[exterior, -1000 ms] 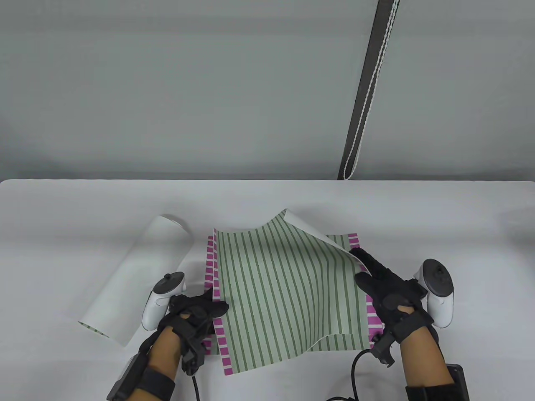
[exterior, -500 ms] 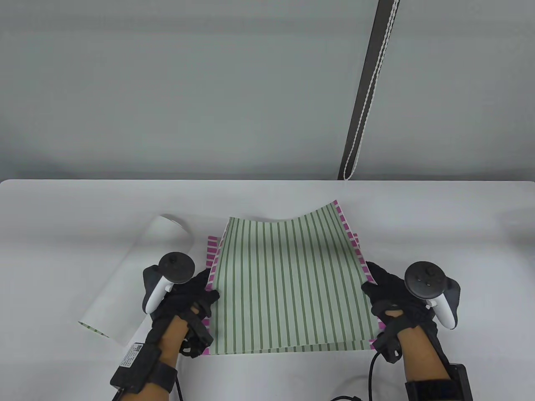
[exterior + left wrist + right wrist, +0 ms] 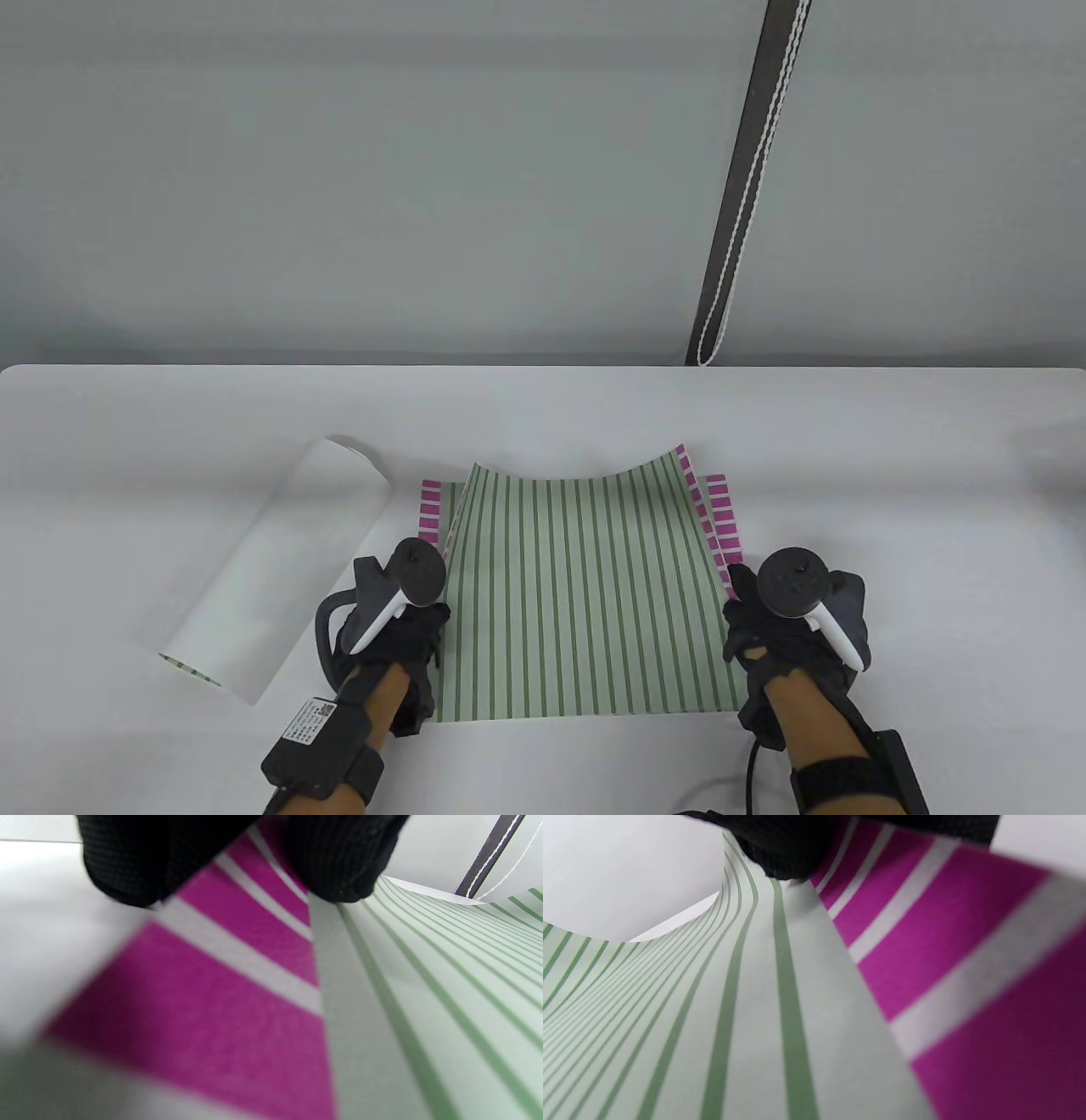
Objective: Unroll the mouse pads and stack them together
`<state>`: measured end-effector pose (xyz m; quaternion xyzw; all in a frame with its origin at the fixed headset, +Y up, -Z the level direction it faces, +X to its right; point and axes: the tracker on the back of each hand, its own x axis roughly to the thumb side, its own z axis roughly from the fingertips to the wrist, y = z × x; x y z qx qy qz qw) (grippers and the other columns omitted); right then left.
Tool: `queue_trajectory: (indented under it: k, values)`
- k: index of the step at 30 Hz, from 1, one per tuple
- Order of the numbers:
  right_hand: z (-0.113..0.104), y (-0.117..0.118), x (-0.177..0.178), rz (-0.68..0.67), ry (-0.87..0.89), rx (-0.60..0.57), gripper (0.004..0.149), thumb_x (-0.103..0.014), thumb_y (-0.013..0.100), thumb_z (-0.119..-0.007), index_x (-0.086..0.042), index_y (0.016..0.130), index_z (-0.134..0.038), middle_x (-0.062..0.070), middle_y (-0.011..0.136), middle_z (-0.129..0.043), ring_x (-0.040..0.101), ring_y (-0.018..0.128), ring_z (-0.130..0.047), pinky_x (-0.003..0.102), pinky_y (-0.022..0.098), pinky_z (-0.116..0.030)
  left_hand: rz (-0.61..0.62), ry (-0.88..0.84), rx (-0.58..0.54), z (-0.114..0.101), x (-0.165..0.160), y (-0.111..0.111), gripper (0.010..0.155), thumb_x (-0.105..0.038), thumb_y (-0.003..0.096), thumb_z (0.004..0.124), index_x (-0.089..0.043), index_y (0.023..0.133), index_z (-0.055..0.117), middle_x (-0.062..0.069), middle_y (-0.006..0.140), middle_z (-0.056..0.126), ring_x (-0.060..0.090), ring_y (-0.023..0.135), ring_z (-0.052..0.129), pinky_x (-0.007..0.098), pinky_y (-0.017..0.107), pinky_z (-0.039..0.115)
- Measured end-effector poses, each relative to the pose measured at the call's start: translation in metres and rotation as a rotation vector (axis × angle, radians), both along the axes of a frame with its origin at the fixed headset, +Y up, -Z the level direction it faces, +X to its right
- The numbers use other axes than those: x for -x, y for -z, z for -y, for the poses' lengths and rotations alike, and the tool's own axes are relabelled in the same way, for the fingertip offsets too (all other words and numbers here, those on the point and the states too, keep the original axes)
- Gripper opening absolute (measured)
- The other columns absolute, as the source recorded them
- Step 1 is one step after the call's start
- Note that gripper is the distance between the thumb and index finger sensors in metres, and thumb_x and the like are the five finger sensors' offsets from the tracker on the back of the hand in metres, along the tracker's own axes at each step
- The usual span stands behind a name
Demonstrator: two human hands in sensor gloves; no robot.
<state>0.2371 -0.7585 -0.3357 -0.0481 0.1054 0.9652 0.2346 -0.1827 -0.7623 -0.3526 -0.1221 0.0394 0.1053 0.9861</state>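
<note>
The green-and-white striped mouse pad (image 3: 581, 594) lies unrolled at the near middle of the white table (image 3: 891, 441), over a magenta-and-white striped mouse pad (image 3: 722, 514) whose bands show along both sides; its far edge curls up off the stack. The left hand (image 3: 399, 632) presses on the left edge of the pads and the right hand (image 3: 785, 632) on the right edge, gloved fingertips (image 3: 339, 866) down on the striped surface; a white rolled mouse pad (image 3: 280, 560) lies well left, apart from the stack.
</note>
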Motion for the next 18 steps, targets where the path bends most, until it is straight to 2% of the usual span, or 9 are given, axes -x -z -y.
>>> queue_trajectory:
  k: [18]
  values:
    - [0.0032, -0.0006, -0.0020, -0.001, -0.011, 0.011, 0.052, -0.016, 0.052, -0.081, -0.007, 0.101, -0.065, 0.022, 0.076, -0.090, 0.029, 0.050, -0.098, 0.046, 0.040, -0.084, -0.005, 0.036, -0.012, 0.0003, -0.0021, -0.0008, 0.065, -0.047, 0.0377, 0.084, -0.027, 0.097, 0.064, -0.003, 0.062, 0.097, 0.012, 0.040, 0.102, 0.039, 0.043, 0.091]
